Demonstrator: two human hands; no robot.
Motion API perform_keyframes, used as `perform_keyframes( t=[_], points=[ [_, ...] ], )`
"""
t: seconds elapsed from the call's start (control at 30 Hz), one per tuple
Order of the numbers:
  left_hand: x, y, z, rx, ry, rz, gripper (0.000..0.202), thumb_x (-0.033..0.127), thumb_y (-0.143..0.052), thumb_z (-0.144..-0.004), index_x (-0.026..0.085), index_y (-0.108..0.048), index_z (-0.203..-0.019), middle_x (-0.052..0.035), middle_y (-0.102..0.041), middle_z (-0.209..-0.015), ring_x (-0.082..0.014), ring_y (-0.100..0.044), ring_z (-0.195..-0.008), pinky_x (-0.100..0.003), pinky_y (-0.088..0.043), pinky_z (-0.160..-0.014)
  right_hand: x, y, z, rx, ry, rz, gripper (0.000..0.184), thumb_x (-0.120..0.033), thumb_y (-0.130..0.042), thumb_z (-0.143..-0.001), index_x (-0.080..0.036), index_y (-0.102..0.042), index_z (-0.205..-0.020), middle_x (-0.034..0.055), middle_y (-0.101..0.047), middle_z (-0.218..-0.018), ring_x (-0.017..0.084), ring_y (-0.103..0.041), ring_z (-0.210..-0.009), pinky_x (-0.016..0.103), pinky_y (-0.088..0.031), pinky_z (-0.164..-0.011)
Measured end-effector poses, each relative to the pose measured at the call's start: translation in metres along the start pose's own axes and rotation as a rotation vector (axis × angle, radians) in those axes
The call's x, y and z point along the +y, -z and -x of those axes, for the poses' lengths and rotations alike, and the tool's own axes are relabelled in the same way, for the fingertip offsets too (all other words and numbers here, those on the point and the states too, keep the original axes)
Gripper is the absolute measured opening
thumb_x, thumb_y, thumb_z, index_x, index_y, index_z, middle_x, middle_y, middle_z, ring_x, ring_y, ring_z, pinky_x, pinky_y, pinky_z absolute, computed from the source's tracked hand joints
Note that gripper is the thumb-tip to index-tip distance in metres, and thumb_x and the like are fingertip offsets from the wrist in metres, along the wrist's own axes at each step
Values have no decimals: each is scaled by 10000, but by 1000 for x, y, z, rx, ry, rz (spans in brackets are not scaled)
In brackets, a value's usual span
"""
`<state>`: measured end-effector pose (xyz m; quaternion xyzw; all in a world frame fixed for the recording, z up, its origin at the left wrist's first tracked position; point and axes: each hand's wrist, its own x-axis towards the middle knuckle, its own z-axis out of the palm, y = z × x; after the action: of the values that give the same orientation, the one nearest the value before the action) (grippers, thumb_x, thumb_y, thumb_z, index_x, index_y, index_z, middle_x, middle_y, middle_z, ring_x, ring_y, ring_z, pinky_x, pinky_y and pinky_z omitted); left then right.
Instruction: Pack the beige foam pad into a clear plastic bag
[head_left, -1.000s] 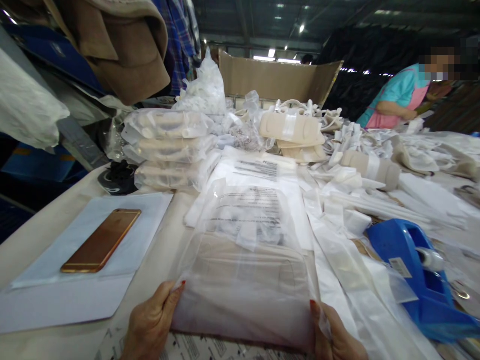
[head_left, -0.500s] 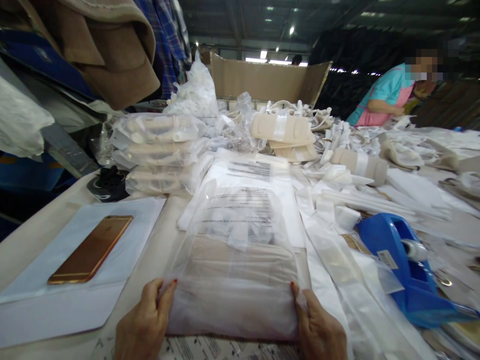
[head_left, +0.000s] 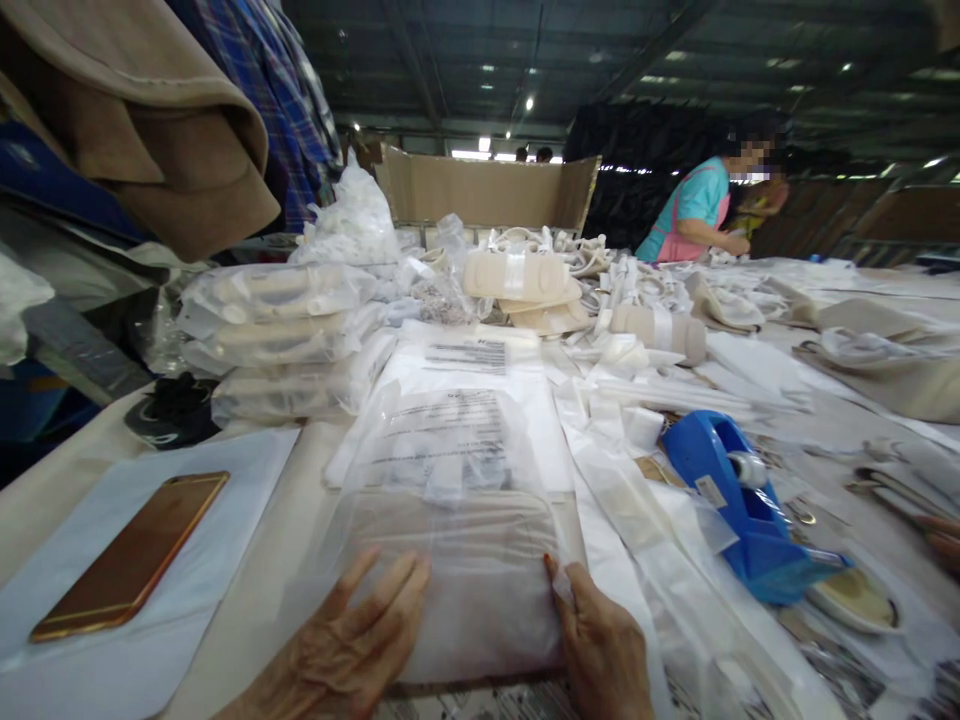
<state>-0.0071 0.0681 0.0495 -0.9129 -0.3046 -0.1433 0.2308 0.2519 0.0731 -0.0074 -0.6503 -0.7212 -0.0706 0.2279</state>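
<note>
A clear plastic bag [head_left: 450, 520] with a beige item inside lies on the table in front of me, printed text on its upper half. My left hand [head_left: 360, 640] rests flat on the bag's lower left part, fingers spread. My right hand [head_left: 600, 650] sits at the bag's right edge, thumb against the plastic; its fingers are curled at the edge.
A gold phone [head_left: 127, 555] lies on white paper at left. A blue tape dispenser [head_left: 735, 505] stands at right. Stacked bagged items [head_left: 277, 335], loose beige pieces [head_left: 525, 280] and a cardboard box [head_left: 487, 190] fill the back. Another person in a teal top [head_left: 697, 210] works far right.
My left hand has moved from gripping the bag's left edge to lying flat on top of it. The view has tilted up and shifted right.
</note>
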Motion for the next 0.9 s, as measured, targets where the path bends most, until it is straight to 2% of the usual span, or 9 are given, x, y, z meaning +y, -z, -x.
perform_keyframes(
  t=[0.1, 0.23, 0.3, 0.4, 0.53, 0.63, 0.77, 0.83, 0.9],
  points=[
    [23, -16, -31, 53, 155, 83, 337, 245, -307, -923, 162, -590, -759, -59, -597, -799, -214, -521, -783, -379, -373, -775, -3, 1, -1, 38, -18, -29, 515, -423, -154, -957, -229, -507, -636, -17, -588, -434, 163, -594, -384, 257, -292, -392],
    [31, -40, -57, 154, 277, 136, 353, 250, -357, -923, 189, -467, -593, -18, -457, -577, -190, -396, -543, -321, -277, -541, -3, 2, -4, -13, -104, -140, 527, -478, -171, -942, -225, -501, -618, -3, -589, -441, 165, -591, -396, 256, -289, -402],
    [29, -49, -58, 248, 300, 120, 306, 243, -408, -913, 173, -498, -629, -27, -480, -620, -186, -420, -572, -316, -296, -567, 0, 2, -6, -108, -210, -268, 528, -544, -203, -915, -228, -484, -600, -7, -577, -445, 155, -581, -414, 241, -304, -410],
    [27, -60, -52, 340, 308, 151, 235, 237, -388, -925, 167, -610, -898, -69, -567, -852, -206, -523, -781, -338, -359, -733, 7, -2, -9, -186, -370, -444, 522, -620, -256, -870, -234, -432, -566, -20, -549, -456, 135, -545, -427, 223, -315, -412],
    [26, -70, -48, 362, 238, 343, 352, 291, -283, -947, 373, -588, -1102, -16, -567, -1125, -194, -502, -1052, -391, -225, -1032, 13, -12, -8, -17, -402, -395, 477, -597, -296, -875, -224, -454, -622, -27, -540, -473, 131, -533, -422, 234, -299, -421],
    [23, -75, -50, 357, 165, 324, 362, 281, -286, -940, 389, -548, -1165, -3, -580, -1147, -167, -496, -1089, -377, -146, -1100, 19, -6, -7, 102, -317, -292, 417, -530, -339, -894, -208, -485, -674, -56, -478, -412, 117, -481, -350, 246, -261, -397],
    [16, -79, -51, 374, 106, 281, 389, 248, -281, -927, 380, -511, -1212, -3, -597, -1133, -159, -502, -1096, -369, -155, -1113, 65, 43, -20, 299, -304, -169, 326, -442, -435, -868, -201, -522, -667, -20, -524, -540, 115, -496, -490, 222, -351, -519],
    [15, -81, -49, 384, 106, 285, 401, 239, -267, -927, 385, -509, -1212, 4, -605, -1120, -152, -500, -1097, -366, -151, -1116, 107, 74, -34, 436, -432, -91, 366, -508, -450, -802, -172, -595, -781, 74, -610, -760, 191, -548, -754, 297, -401, -745],
    [15, -82, -48, 390, 128, 304, 396, 252, -262, -931, 390, -513, -1205, 9, -604, -1125, -145, -492, -1106, -362, -144, -1118, 151, 97, -48, 386, -638, -139, 471, -590, -457, -692, -151, -614, -765, 146, -613, -906, 272, -508, -948, 384, -357, -877]
  ],
)
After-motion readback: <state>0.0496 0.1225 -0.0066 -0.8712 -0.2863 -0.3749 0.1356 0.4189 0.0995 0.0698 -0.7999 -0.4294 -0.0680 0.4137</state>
